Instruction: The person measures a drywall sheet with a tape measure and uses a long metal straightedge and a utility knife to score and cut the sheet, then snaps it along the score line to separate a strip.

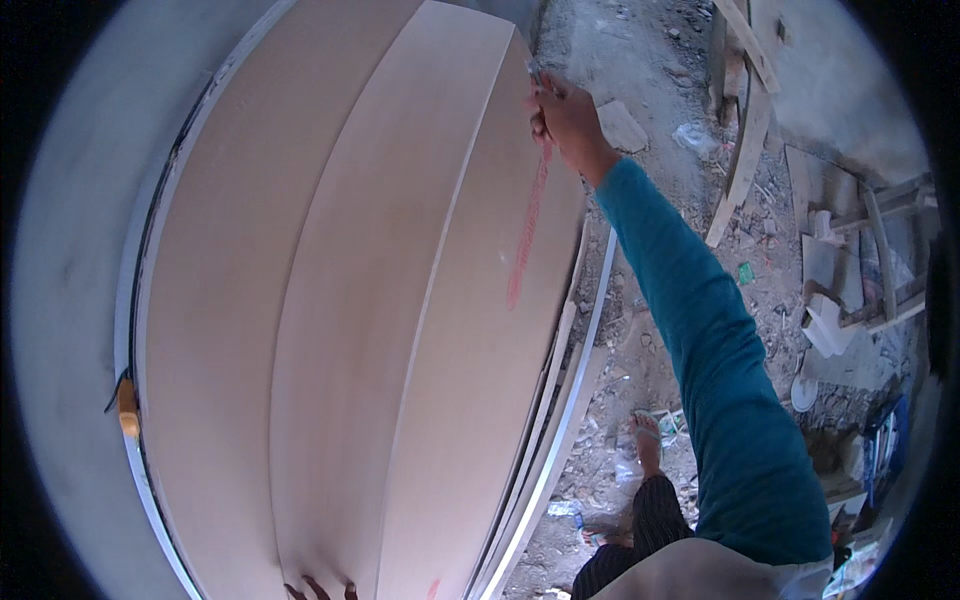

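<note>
Gripping the front board's far edge, right hand clenched; left hand fingertips seemingly flat

Smooth matt boards leaning over a rough, rubble-strewn floor.

The stacked boards looked like pale, matt sheet wood, smooth-faced, with a chalky red streak smeared on the front one. The right hand rested at its upper edge in a soft teal knit sleeve. The wall behind was dull grey plaster, slightly mottled. The floor was coarse, dusty concrete with rubble, and the scrap timber lay rough-sawn and unfinished. Thin pale strips looked smooth, faintly glossy.
</note>
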The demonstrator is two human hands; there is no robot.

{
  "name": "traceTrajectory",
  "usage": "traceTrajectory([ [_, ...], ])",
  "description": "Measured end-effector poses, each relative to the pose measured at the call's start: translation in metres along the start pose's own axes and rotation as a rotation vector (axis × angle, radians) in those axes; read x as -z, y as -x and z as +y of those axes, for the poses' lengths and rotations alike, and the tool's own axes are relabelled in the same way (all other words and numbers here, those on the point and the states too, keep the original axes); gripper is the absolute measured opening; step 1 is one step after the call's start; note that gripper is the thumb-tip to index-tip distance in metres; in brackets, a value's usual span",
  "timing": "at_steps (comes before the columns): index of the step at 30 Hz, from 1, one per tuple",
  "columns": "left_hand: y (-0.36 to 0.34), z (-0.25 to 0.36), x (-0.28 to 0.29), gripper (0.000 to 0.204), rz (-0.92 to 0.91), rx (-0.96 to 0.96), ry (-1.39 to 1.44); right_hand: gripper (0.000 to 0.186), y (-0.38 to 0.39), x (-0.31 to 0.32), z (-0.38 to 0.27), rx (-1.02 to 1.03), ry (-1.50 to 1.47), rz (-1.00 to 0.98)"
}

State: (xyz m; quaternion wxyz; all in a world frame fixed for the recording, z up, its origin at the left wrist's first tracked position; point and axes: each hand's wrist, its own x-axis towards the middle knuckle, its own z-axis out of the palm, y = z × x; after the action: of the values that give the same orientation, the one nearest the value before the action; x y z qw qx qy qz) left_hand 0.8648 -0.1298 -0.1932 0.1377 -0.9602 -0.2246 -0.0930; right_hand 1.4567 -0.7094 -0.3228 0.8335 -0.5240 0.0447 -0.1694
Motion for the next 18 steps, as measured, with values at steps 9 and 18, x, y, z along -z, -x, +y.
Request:
traceTrajectory([
  [9,-0.016,0.007,0.008,0.087,0.032,-0.181,-0.057,0.025,-0.152,0.005,0.017,-0.019,0.021,0.068],
  [18,-0.017,-0.005,0.001,0.092,0.003,-0.130,-0.031,0.024,-0.200,0.008,0.023,-0.068,0.052,0.012],
])
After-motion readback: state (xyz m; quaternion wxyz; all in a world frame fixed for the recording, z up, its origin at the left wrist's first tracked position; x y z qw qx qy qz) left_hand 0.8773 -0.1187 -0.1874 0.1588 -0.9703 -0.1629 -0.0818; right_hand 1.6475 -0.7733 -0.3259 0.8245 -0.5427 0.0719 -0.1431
